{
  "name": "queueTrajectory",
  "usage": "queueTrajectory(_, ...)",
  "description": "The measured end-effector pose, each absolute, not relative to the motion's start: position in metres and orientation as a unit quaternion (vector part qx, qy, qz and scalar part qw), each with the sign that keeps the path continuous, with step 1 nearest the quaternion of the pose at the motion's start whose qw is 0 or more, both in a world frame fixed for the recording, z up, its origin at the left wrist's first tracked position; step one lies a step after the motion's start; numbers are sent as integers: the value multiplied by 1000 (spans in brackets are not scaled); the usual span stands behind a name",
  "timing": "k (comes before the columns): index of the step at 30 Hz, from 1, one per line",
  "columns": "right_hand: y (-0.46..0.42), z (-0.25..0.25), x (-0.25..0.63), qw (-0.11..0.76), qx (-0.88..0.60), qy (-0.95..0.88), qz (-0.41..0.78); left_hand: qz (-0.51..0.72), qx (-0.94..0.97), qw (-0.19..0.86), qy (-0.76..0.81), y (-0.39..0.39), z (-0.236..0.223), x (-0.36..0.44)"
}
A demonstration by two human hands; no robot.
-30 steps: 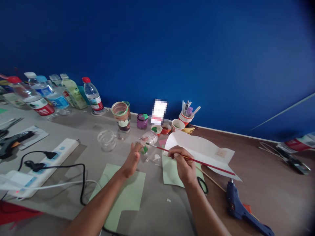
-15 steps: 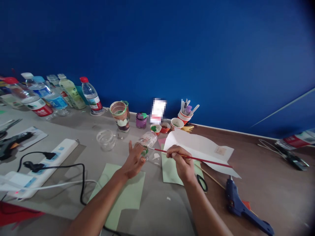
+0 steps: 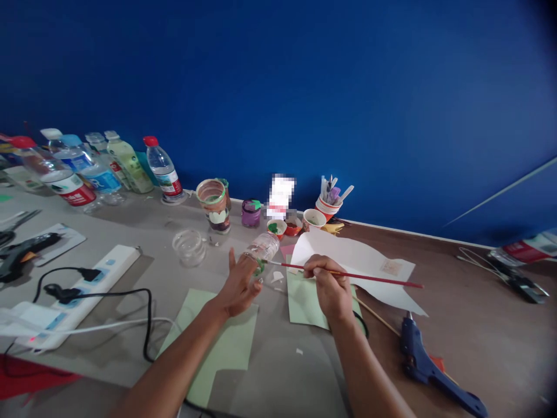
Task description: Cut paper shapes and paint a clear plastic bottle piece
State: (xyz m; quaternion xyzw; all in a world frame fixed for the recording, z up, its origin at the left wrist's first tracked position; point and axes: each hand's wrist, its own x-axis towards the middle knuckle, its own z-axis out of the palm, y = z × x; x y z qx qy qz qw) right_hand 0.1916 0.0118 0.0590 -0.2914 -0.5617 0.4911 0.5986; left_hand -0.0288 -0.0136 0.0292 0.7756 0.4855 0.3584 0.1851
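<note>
My left hand (image 3: 239, 287) is closed on a cut clear plastic bottle (image 3: 266, 246) that lies tilted on its side, with green paint near its open end. Some of its fingers are hidden behind the bottle's rim. In my right hand (image 3: 333, 287) is a long red paintbrush (image 3: 383, 280), pinched between thumb and fingers. The brush tip points left and meets or nearly meets the green patch. Just behind the bottle stand a small cup of green paint (image 3: 275, 227) and a cup of reddish-brown paint (image 3: 293, 226).
Green paper sheets (image 3: 230, 342) and a curled white sheet (image 3: 365, 261) lie around my hands. A blue glue gun (image 3: 424, 360) rests at right. Left are a power strip (image 3: 104, 278) with cables and several bottles (image 3: 165, 174). A painted cup (image 3: 214, 209) stands behind a clear plastic piece (image 3: 189, 248).
My right hand has shifted slightly right with the paintbrush, and the brush now lies a little flatter. My left hand and the bottle stay nearly where they were.
</note>
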Motion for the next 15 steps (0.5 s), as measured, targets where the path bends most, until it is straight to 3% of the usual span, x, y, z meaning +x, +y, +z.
queueTrajectory(6,12,62,191,572,-328,-551,511,340,786,162,490,-13,29,-28)
queueTrajectory(11,12,66,192,595,-340,-521,509,366,764,196,495,-14,29,-30)
queueTrajectory(15,11,62,189,565,-347,-543,515,385,751,234,482,-13,29,-31)
